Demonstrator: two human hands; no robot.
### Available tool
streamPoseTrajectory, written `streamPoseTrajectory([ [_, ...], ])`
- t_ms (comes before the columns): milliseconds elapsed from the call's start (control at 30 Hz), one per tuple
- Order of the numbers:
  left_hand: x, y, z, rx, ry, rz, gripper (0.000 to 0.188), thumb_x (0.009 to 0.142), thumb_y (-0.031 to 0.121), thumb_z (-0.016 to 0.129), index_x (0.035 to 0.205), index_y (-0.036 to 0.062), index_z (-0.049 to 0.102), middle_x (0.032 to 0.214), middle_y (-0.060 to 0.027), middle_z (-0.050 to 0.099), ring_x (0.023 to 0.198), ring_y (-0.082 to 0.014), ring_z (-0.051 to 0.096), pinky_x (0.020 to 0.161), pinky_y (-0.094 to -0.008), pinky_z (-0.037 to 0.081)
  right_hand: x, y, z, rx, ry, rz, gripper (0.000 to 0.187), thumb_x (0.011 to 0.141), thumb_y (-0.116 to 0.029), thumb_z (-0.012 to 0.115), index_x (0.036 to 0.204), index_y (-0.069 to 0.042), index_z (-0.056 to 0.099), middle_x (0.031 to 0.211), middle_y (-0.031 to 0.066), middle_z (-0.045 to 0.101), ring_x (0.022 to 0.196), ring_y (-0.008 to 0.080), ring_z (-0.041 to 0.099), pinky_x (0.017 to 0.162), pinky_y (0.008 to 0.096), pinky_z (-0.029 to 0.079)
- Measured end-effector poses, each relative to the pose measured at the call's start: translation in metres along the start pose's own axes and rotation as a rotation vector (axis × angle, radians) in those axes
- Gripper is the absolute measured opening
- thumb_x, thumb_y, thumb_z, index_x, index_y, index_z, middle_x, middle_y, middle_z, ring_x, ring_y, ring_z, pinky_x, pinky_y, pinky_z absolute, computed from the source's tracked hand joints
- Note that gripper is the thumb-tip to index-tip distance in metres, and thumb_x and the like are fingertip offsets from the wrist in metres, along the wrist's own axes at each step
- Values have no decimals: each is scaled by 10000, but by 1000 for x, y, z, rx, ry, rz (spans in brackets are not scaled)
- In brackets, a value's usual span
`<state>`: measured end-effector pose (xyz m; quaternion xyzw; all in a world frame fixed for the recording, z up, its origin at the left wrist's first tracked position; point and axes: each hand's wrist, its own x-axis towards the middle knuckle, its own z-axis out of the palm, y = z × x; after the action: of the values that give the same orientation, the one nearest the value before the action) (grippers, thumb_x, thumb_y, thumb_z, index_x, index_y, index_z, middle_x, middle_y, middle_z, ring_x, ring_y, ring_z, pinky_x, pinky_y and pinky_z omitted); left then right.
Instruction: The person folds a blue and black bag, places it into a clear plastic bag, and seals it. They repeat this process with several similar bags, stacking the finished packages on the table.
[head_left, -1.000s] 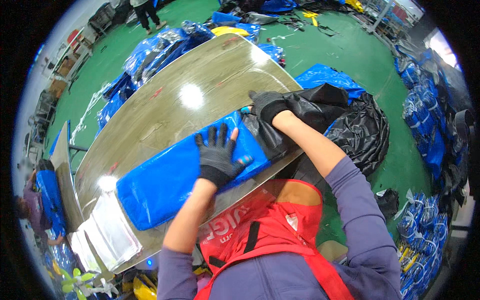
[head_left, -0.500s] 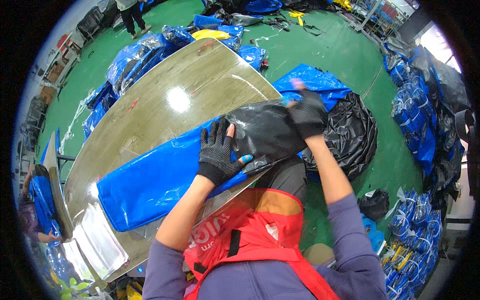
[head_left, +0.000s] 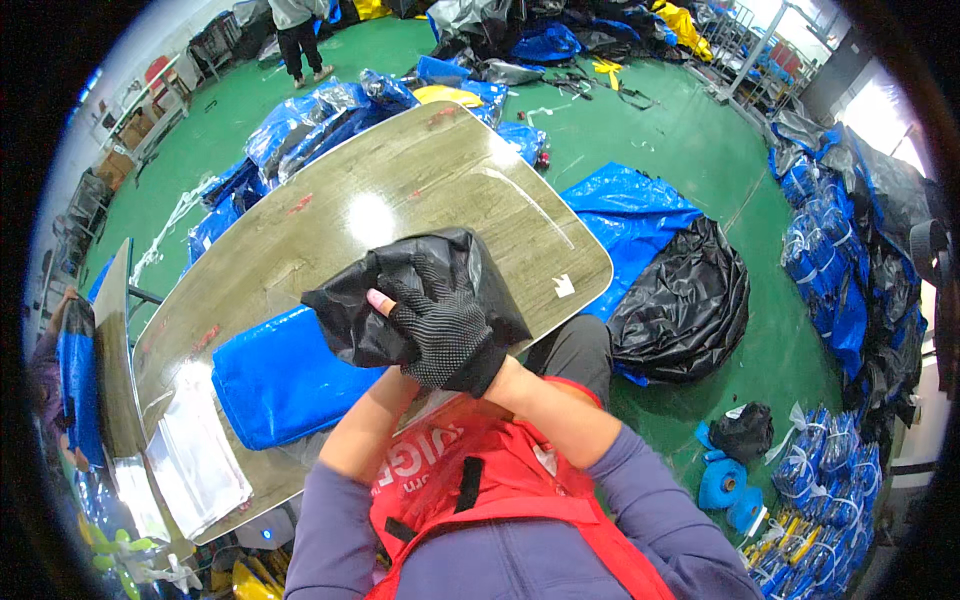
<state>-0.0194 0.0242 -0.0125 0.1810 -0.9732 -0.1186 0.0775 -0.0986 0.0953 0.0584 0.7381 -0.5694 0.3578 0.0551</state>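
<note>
I see a black plastic bag [head_left: 420, 275] being drawn over the right end of a folded blue tarp bundle [head_left: 285, 380], which lies near the front edge of the wooden worktop [head_left: 400, 190]. The bag is crumpled and covers the end of the bundle; the rest of the blue bundle stays bare to the left. The right hand [head_left: 445, 330], in a black dotted glove, lies on top of the bag and its grip is closed on the black plastic. The left hand is under the bag and the right hand, so I cannot tell its grip; only the forearm shows.

At the left end of the worktop lies a stack of clear plastic sleeves [head_left: 195, 465]. On the green floor [head_left: 680, 120] to the right there is a blue tarp [head_left: 630, 205] and a heap of black plastic [head_left: 685, 295].
</note>
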Motion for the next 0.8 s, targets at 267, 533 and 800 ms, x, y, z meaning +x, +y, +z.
streamPoseTrajectory([
  [267,-102,-22,-116,-555,319,-85,495,802,348,677,1162,15,615,1163,-209,613,1159,-387,529,1021,-421,382,8,-13,12,196,-316,211,687,819,-579,554,1353,-153,480,1396,141,443,1303,368,390,1066,564,249],
  [533,-94,-90,-39,34,163,-137,697,856,536,478,1384,83,434,1434,-195,405,1364,-441,280,1106,-622,92,-1,45,22,-183,-242,252,744,832,-509,540,1321,44,452,1364,270,427,1319,426,337,1132,516,163],
  [800,-103,-103,-38,-151,184,-136,670,854,521,497,1363,88,463,1394,-198,455,1335,-428,346,1107,-607,131,31,2,23,-29,-484,-152,1002,595,-609,711,1351,-6,448,1392,279,386,1354,398,301,1123,600,115],
])
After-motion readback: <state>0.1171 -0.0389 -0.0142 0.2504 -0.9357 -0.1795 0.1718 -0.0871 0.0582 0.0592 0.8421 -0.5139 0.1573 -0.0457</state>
